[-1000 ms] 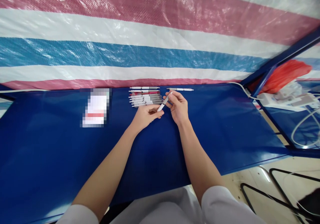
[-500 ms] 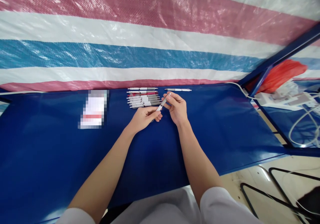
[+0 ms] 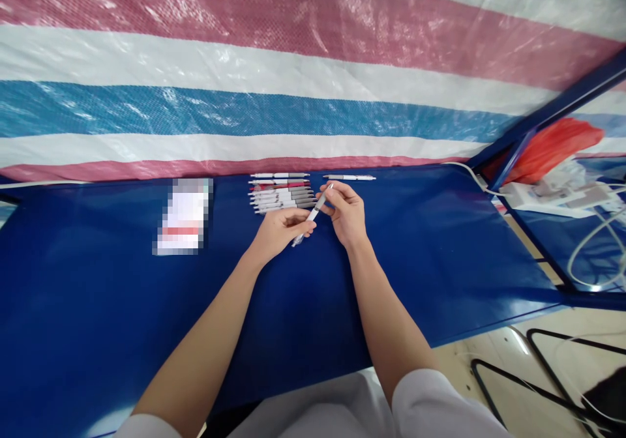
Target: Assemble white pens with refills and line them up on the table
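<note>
Both hands grip one white and grey pen (image 3: 313,212) above the blue table (image 3: 98,307). My left hand (image 3: 278,229) pinches its lower end, and the tip pokes out below the fingers. Around the pen's upper part my right hand (image 3: 346,211) is closed. Just behind the hands lies a row of several pens (image 3: 281,191), side by side. A single white pen (image 3: 349,177) rests apart, to the right of that row near the table's back edge.
A blurred white card (image 3: 183,216) lies on the table to the left. A striped tarp (image 3: 293,66) hangs behind. On the right are a second blue table with a power strip (image 3: 552,193), cables and a red bag (image 3: 552,145). Black metal frames (image 3: 538,373) stand on the floor.
The pen has slid down through my left fingers, so its tip now shows below them. Both hands stay almost in the same place.
</note>
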The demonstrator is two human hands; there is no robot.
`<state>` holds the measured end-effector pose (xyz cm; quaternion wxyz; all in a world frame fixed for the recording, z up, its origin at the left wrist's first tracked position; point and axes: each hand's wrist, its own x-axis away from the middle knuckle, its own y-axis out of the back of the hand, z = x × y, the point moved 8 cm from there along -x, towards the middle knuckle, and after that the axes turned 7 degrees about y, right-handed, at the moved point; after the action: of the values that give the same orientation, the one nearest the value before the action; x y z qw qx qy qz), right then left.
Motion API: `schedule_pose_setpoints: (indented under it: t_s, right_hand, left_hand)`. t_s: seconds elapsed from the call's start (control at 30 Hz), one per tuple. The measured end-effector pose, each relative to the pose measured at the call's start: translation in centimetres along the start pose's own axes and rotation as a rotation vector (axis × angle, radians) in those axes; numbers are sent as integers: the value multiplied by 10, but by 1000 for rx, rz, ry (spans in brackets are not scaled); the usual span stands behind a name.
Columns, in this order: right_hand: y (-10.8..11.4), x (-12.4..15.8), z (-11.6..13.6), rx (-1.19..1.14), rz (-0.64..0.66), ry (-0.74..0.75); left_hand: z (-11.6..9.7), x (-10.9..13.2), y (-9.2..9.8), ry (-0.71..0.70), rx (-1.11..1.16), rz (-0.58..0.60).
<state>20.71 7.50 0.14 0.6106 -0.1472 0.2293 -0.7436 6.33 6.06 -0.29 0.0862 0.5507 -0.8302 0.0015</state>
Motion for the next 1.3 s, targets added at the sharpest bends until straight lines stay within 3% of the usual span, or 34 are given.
schedule_pose_setpoints:
  t_s: [0.27, 0.47, 0.8, 1.1, 1.2, 1.3]
  right_hand:
    - [1, 0, 0, 14, -23, -4]
    - [-3, 1, 0, -34, 45, -13]
    - [-3, 1, 5, -64, 23, 46]
    - [-3, 3, 7, -55, 13, 92]
    - [-3, 3, 6, -65, 15, 80]
    - [-4, 3, 4, -82, 29, 56]
  left_hand:
    - [-3, 2, -1, 19, -7, 54]
    - [-3, 3, -5, 43, 23, 148]
    - [-3, 1, 7, -14, 46, -66]
    - [-6, 4, 8, -27, 41, -135]
    - [-6, 4, 5, -21, 15, -96]
    - [-4, 4, -1, 20, 11, 21]
